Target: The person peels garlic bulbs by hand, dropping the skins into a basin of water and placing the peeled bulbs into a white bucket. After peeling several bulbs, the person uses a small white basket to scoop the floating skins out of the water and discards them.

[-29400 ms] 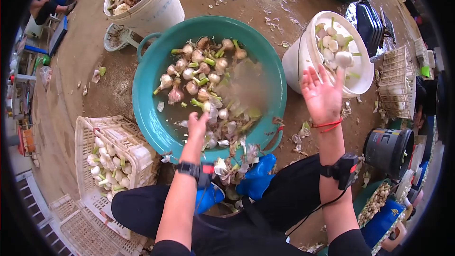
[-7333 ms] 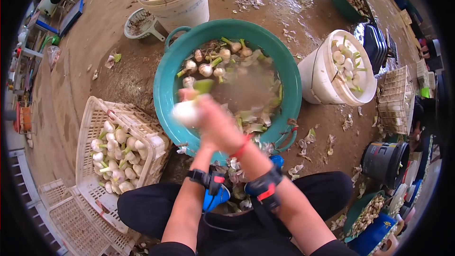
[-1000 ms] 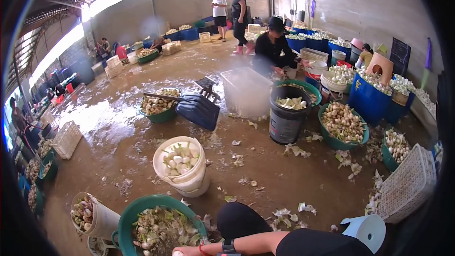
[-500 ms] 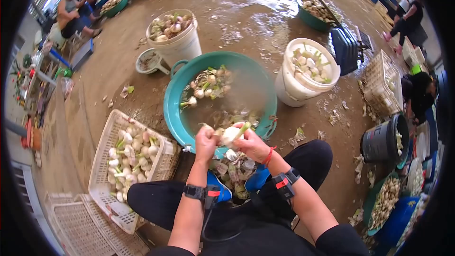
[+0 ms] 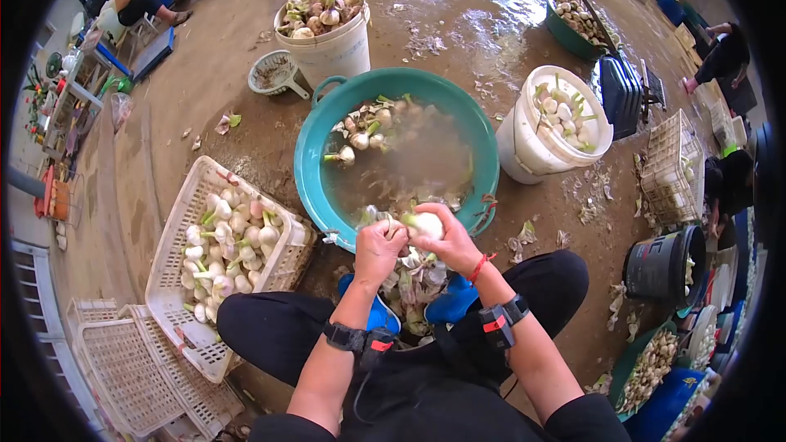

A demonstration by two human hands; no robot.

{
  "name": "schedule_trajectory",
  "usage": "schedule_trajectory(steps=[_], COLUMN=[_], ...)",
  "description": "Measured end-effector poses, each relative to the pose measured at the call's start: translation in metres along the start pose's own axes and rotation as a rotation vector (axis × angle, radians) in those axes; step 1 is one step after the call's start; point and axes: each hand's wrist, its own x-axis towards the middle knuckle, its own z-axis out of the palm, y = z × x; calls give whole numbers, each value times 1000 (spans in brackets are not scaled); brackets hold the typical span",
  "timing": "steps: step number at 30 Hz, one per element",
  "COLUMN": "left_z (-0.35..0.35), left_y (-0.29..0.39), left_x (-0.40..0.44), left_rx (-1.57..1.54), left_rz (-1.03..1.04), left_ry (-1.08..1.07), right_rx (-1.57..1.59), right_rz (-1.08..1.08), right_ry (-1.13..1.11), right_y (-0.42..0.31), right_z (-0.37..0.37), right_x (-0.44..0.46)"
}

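Observation:
My right hand [image 5: 450, 241] is closed around a white garlic bulb [image 5: 425, 226] with a short green stem, over the near rim of a teal basin [image 5: 304, 160]. Pinched fingers of my left hand [image 5: 381, 250] meet the bulb's left side, with loose garlic skin [image 5: 371, 215] showing above them. Murky water fills the basin, where several unpeeled garlic bulbs [image 5: 360, 139] float. Beneath my hands, between two blue shoes [image 5: 452, 301], lies a pile of garlic peelings [image 5: 409, 290].
A white plastic crate [image 5: 182, 233] of peeled garlic stands at left, near stacked crates [image 5: 123, 368]. Behind the basin are a bucket of unpeeled bulbs [image 5: 332, 57] and a strainer [image 5: 274, 74]. A white bucket [image 5: 524, 143] of peeled bulbs stands right. Other people sit farther off.
The camera view has shifted, so the surroundings sit differently. My hands have turned the garlic bulb, its stem now pointing left, and my left hand has come closer against it.

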Motion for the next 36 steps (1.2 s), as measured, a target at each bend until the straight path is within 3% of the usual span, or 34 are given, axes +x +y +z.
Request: schedule_trajectory(steps=[2,4,6,8,10,11,12,14,15,20,22,24,26,27,28,30,31,32,34,36], left_z=[0,-2,-3,0,6,9,8,7,8,5,4,4,0,-5,-7,-5,-1,3,3,0], left_y=[3,-7,-14,-23,-13,-3,2,9,5,7,7,-2,-12,-13,-12,0,16,25,18,15], left_x=[3,11,17,9,-1,-3,-4,-2,1,11,12,18,22,22,22,17,14,14,17,17], left_rx=[-322,-296,-13,30,-470,-669,-670,-380,-210,-73,-31,-43,-53,-360,-668,-779,-824,-869,-724,-857], left_rz=[-7,11,-11,-50,-185,-215,-223,-45,98,32,9,-3,-15,-138,-260,-333,-326,-317,-206,-217], left_ry=[-63,-60,-84,-185,-226,-146,-149,-3,68,-22,26,33,37,-58,-156,-211,-145,-78,-134,-351], right_rx=[551,599,1096,1129,1128,890,891,110,4,135,-173,-256,-79,254,257,1148,913,913,1197,1192], right_rz=[251,238,292,289,306,376,384,89,54,344,-23,-86,55,305,307,488,429,429,415,507], right_ry=[97,36,-34,42,99,149,152,238,235,27,54,32,49,-6,-1,40,6,8,-90,-45], right_y=[-4,-6,-3,3,5,-1,1,8,7,2,-15,-11,-5,-8,-4,6,1,3,3,-3], right_z=[0,-1,-3,-1,-4,-2,1,5,5,3,3,6,5,4,5,6,8,9,9,6], right_x=[-1,-1,1,2,7,6,5,9,11,9,8,6,3,1,1,3,4,3,1,2])
